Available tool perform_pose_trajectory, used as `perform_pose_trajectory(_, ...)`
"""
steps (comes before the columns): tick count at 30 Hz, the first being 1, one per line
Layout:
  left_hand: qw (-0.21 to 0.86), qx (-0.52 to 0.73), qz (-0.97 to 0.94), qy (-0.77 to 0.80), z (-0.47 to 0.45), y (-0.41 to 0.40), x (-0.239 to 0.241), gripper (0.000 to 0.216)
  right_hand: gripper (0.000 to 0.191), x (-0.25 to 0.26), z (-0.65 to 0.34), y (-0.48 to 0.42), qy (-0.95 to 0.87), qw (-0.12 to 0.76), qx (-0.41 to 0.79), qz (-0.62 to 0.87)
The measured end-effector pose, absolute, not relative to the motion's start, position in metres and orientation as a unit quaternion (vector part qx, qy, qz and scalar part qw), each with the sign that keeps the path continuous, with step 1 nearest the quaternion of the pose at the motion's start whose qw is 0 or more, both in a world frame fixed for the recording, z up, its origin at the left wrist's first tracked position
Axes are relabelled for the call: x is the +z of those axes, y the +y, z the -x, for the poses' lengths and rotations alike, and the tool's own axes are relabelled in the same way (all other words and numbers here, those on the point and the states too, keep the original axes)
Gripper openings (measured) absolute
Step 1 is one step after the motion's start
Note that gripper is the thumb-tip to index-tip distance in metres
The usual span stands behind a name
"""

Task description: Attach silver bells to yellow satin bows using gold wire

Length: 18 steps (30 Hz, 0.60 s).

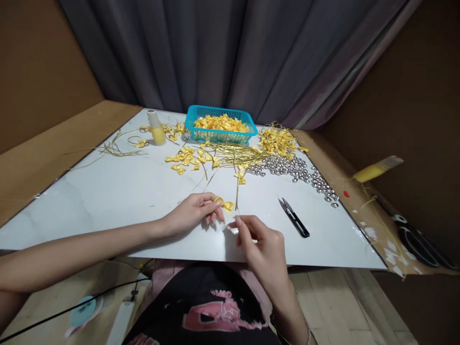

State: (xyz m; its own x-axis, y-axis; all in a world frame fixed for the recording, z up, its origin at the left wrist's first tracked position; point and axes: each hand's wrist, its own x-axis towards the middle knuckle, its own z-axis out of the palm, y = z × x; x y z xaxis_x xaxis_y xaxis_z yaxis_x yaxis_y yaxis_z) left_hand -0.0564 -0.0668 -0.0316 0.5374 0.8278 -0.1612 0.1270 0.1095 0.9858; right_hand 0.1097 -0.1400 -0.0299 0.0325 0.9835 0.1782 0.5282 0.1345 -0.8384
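Observation:
My left hand (196,213) rests on the white tabletop (108,196) and pinches a small yellow ribbon bow (224,204) between thumb and fingertips. My right hand (257,239) is just right of it, fingers curled together in a pinch near the bow; what it grips is too thin to make out. A gold wire stem (237,189) runs up from the bow toward the pile of wires.
Black thread snips (293,218) lie to the right of my hands. Farther back are a blue basket (220,125) of yellow bows, loose bows (187,158), a bundle of gold wires (237,154), silver beads (294,168) and a yellow bottle (156,127).

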Motion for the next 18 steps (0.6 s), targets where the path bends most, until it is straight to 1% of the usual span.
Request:
perform_pose_trajectory(5, 0.635, 0.283, -0.587, 0.415, 0.057, -0.068, -0.035, 0.033, 0.027, -0.039, -0.1, -0.139, -0.644, 0.376, 0.321, 0.584)
perform_pose_trajectory(11, 0.65, 0.284, -0.566, 0.421, 0.059, -0.07, -0.037, 0.037, 0.028, -0.044, -0.089, -0.134, -0.623, 0.391, 0.364, 0.572)
perform_pose_trajectory(18, 0.652, 0.288, -0.561, 0.422, 0.058, -0.071, -0.036, 0.039, 0.028, -0.043, -0.087, -0.134, -0.615, 0.404, 0.375, 0.564)
